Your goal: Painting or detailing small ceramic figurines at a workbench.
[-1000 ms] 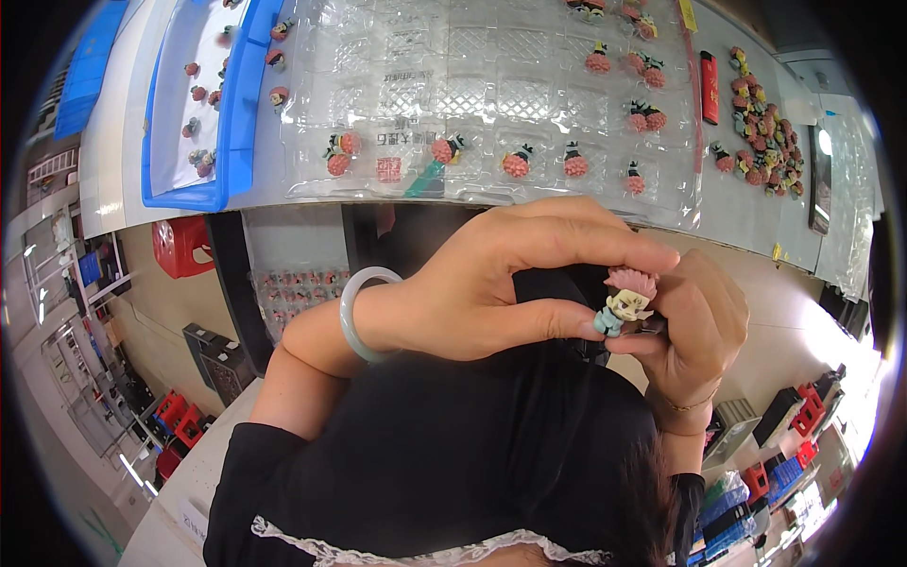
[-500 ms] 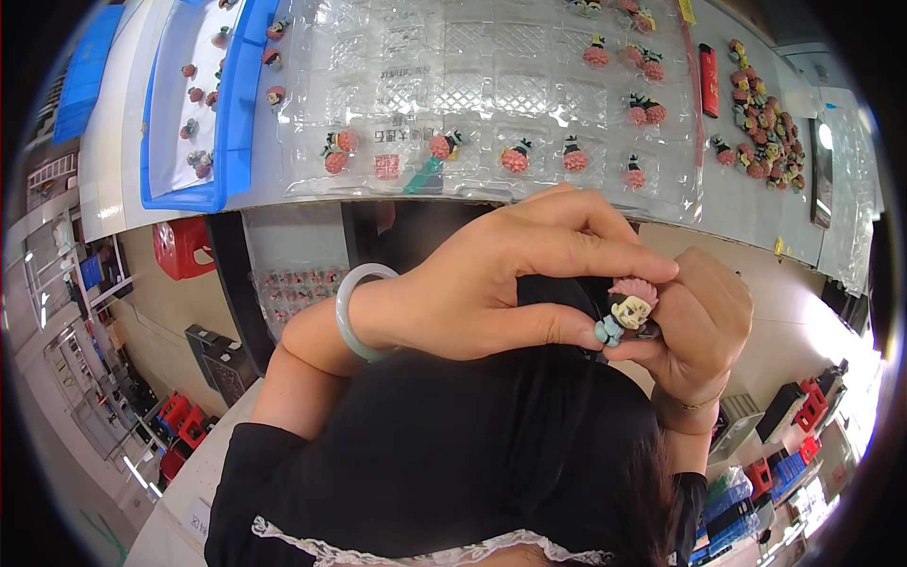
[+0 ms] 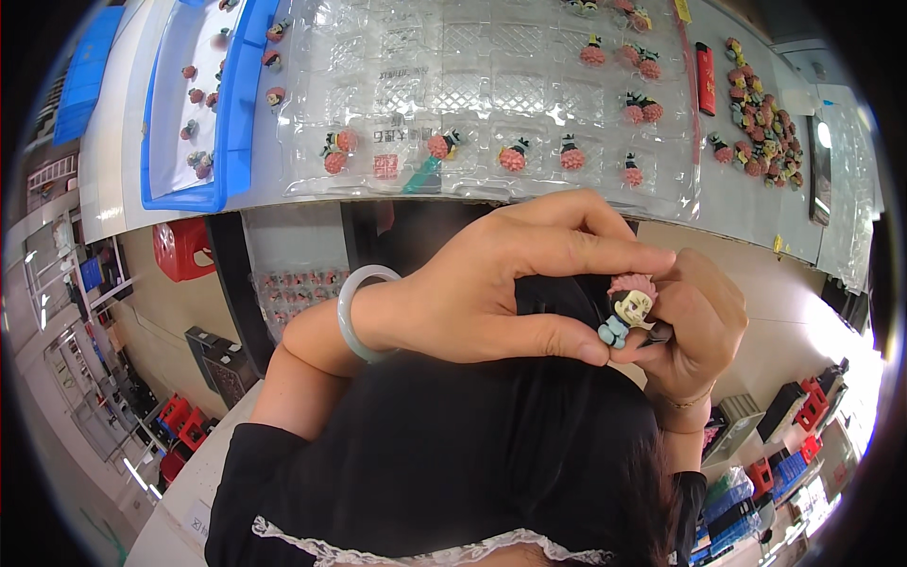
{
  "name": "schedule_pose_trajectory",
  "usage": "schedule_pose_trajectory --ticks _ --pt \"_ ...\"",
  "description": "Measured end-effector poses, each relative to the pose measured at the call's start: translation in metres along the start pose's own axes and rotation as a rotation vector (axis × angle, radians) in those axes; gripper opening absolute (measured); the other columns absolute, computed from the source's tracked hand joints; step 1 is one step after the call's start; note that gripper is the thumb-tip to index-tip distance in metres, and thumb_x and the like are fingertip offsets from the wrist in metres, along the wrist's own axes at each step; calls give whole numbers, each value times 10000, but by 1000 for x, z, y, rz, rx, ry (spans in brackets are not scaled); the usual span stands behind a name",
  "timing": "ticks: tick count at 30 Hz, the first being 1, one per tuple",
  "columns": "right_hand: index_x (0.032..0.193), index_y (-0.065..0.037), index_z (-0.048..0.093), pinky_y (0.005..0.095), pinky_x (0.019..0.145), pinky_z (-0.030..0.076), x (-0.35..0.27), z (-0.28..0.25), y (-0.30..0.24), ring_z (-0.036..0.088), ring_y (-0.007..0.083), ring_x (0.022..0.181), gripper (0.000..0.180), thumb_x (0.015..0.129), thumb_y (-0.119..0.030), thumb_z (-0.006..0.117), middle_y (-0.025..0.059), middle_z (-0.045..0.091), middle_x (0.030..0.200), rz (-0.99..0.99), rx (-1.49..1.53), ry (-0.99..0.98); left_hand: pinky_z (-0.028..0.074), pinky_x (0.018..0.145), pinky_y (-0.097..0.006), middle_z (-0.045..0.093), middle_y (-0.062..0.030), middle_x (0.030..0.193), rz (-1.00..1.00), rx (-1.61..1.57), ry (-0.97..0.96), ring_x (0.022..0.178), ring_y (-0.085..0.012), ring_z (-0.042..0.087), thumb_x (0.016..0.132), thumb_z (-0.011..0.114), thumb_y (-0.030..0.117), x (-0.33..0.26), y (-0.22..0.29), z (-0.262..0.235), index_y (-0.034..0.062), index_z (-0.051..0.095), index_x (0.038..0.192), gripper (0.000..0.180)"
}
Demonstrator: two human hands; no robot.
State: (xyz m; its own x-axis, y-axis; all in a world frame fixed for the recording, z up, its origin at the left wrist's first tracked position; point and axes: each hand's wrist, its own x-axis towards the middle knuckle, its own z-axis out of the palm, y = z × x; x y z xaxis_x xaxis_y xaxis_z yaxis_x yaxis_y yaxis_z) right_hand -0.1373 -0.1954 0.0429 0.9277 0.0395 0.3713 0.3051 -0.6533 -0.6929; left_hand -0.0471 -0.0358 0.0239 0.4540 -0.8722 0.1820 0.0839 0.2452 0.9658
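Observation:
In front of my chest, a small figurine [image 3: 627,310] with pink spiky hair, a pale face and a light blue body is gripped between both hands. My left hand [image 3: 529,274] spans it, index finger above and thumb at its feet. Curled fingers of my right hand [image 3: 704,317] hold it from the right side. A small dark piece [image 3: 658,333] shows at the right fingertips beside the figurine's face; its kind I cannot make out. Beyond my hands, a clear plastic blister tray [image 3: 453,180] on the table carries several similar pink-haired figurines, such as this one [image 3: 513,156].
At the left stands a blue bin [image 3: 227,142] with several small figurine parts. Right of the tray lie a red lighter [image 3: 706,80], a heap of figurines [image 3: 767,132] and a dark phone-like slab [image 3: 820,180]. A red stool [image 3: 182,249] is below the table's left side.
The figurine has turned slightly between my fingers. My left thumb has slid a little lower and right, and more of the dark piece shows at my right fingertips.

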Motion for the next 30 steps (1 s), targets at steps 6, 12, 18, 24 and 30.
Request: schedule_pose_trajectory --ticks 6,12,18,24,30 --pt "596 -50 481 257 400 316 -12 3 9 418 178 446 322 564 -256 726 36 432 520 80 24 88 366 750 -260 474 -66 897 26 230 73 826 -156 468 584 736 122 -3 1 -3 3 569 1044 504" --pt "736 -19 506 180 484 267 -54 -39 58 351 53 549 174 801 -169 566 -24 436 642 517 -217 440 365 697 -243 457 -40 859 137 406 132 742 -136 449 569 744 89 0 1 0 11 578 1027 493" --pt "849 -21 571 159 472 260 -103 -99 131 345 26 544 150 806 -164 562 -37 487 682 676 -428 655 395 643 -276 505 -50 811 145 479 221 713 -173 487 559 718 74 3 -1 4 48 592 1003 463" --pt "870 -40 595 190 394 274 -177 -146 186 347 31 456 175 770 -185 599 -43 463 570 880 -540 752 387 641 -242 453 -64 871 78 459 152 699 -124 472 585 697 30 9 3 3 -24 565 1003 442" --pt "832 -32 589 157 361 228 -158 -135 177 304 11 412 149 757 -158 612 -78 384 528 1163 -114 864 373 661 -234 415 -60 900 30 409 170 723 -123 448 568 684 7 3 2 5 -37 546 1014 469"
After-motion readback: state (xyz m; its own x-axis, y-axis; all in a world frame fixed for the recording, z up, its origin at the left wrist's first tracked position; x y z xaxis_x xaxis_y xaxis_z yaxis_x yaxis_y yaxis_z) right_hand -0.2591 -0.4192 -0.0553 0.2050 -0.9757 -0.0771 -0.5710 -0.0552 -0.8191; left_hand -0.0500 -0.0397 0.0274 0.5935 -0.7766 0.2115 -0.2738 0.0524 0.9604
